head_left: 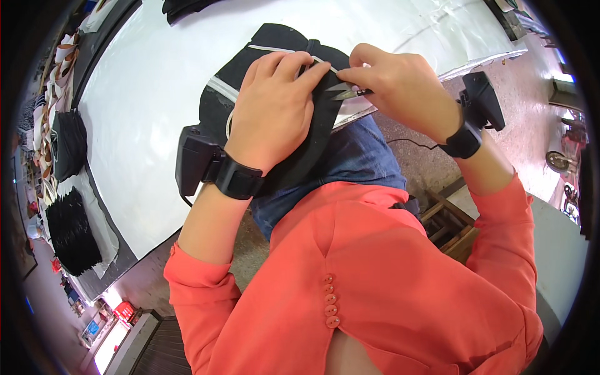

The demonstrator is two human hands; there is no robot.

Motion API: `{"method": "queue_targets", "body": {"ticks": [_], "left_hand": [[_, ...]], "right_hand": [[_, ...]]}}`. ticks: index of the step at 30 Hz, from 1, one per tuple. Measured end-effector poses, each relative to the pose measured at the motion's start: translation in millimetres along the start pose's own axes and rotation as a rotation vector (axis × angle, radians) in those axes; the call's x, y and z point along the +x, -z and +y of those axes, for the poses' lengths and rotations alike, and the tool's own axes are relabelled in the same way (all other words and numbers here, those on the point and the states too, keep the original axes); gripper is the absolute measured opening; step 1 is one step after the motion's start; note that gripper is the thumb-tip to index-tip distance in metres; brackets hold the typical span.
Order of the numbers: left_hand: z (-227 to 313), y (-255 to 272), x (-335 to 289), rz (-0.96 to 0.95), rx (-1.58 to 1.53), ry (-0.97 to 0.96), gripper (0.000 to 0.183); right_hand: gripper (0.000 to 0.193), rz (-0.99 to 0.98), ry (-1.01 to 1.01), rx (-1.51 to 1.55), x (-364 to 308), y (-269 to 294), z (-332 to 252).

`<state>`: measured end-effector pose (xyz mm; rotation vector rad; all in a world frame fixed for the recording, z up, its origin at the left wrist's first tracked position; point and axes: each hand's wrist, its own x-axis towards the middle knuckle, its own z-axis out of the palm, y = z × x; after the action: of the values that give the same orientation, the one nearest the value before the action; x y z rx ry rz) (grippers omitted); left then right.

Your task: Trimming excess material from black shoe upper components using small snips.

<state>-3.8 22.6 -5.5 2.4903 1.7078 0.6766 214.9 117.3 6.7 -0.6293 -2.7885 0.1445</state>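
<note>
A piece of black fabric [322, 122] with white strips is being handled at the near right edge of a white tabletop [144, 125]. The fabric is lying mostly beneath the left hand [275, 103] and is reaching out beyond it on the far, left and right sides; its near end is hanging over the person's jeans [369, 153]. By the left hand the fabric is being pressed from above, with the fingers bent and their tips resting near a narrow strip; whether cloth is being pinched beneath them cannot be told. By the right hand [400, 78], thumb and forefinger are being held together at the fabric's far right edge, beside the strip's end; what is being pinched there is too small to tell. Small scissors [339, 92] are also being held in the right hand, below the pinch, their parted blades being pointed left over the fabric and their handles being mostly hidden. Dark wristbands are being worn on both forearms. To the left, a folded black stack [69, 144] is being supported beyond a fringed black bundle [74, 231].
</note>
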Motion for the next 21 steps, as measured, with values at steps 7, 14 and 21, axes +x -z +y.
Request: {"method": "queue_targets", "body": {"ticks": [7,14,21], "left_hand": [[11.0,-8.5,-5.6,0.067,0.174,0.073,0.038],[6.8,-14.3,-6.3,0.123,0.21,0.085,0.038],[9.0,-8.2,-5.1,0.068,0.206,0.115,0.039]], "right_hand": [[0.022,0.26,-0.145,0.171,-6.5,0.0,-8.9],[0.032,0.155,-0.438,0.249,-12.8,-6.3,-23.9],[0.038,0.197,-0.435,0.102,-7.6,-17.6,-27.0]]}}
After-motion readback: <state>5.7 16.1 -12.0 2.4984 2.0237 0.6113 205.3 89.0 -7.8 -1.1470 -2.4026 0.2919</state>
